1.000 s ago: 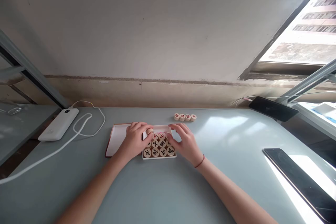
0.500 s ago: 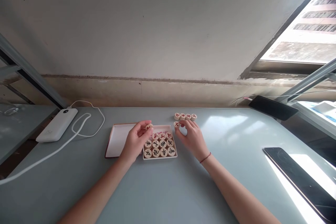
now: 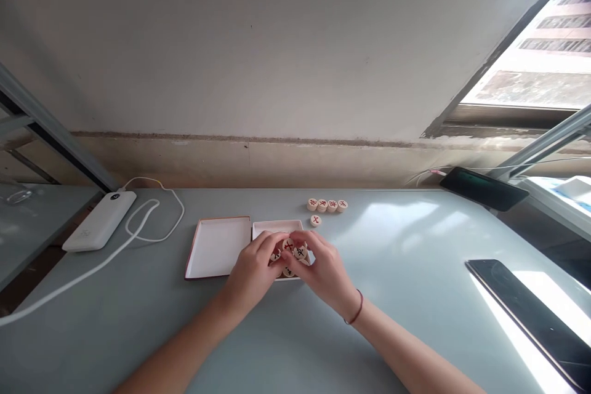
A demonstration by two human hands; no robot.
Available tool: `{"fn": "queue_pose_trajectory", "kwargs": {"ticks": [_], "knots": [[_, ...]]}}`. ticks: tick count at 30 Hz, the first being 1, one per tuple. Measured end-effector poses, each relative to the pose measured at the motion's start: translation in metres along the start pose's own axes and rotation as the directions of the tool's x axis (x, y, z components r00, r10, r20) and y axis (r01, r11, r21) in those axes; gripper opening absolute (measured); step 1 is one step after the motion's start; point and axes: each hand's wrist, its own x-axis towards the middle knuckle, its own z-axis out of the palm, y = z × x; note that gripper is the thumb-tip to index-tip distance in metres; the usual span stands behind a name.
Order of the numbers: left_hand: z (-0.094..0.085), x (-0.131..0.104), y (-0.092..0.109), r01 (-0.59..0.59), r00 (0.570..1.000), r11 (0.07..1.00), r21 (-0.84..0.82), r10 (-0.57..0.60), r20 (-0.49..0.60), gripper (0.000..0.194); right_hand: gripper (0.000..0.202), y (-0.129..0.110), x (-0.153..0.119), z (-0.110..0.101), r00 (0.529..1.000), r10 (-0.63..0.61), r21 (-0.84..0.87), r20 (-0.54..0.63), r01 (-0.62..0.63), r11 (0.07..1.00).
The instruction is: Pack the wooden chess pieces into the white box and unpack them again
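Observation:
My left hand [image 3: 258,261] and my right hand [image 3: 323,265] meet over the white box [image 3: 277,226] of round wooden pieces. Between their fingertips is a piece with a red character [image 3: 288,245], pinched from both sides. Black-marked pieces [image 3: 300,252] show in the box beneath, partly covered by the fingers. Behind the box, to the right, several red-marked pieces [image 3: 322,204] stand in a row, with a single red-marked piece [image 3: 316,220] in front of them.
The open box lid [image 3: 219,246] lies left of the box. A white power bank [image 3: 100,220] with a cable [image 3: 115,258] is at the far left. On the right are a dark phone [image 3: 482,188] and a dark tablet-like device [image 3: 530,320].
My right hand has let go of the single piece behind the box and moved left over the box. My left hand has shifted right and down with its piece, joining it.

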Motion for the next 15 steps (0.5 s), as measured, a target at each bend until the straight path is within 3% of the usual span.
{"fn": "queue_pose_trajectory", "kwargs": {"ticks": [2,6,10,15], "knots": [[0.0,0.0,-0.001,-0.035,0.999,0.998,0.045,0.036,-0.014,0.027,0.013,0.011,0.004,-0.004,0.998,0.008,-0.031,-0.059,-0.009,0.999],[-0.003,0.003,-0.002,-0.037,0.999,0.991,0.13,0.04,-0.019,0.029,0.022,0.057,0.015,-0.016,0.978,0.052,-0.236,-0.204,-0.101,0.966],[-0.007,0.005,-0.003,0.0,1.0,0.993,0.114,0.0,0.003,0.021,0.027,0.088,0.016,-0.02,0.991,0.047,-0.378,-0.123,-0.09,0.921],[-0.011,0.007,-0.008,0.033,0.999,0.992,0.118,-0.032,-0.006,0.019,0.032,0.091,0.012,-0.013,0.999,0.038,-0.444,-0.031,-0.048,0.895]]}}
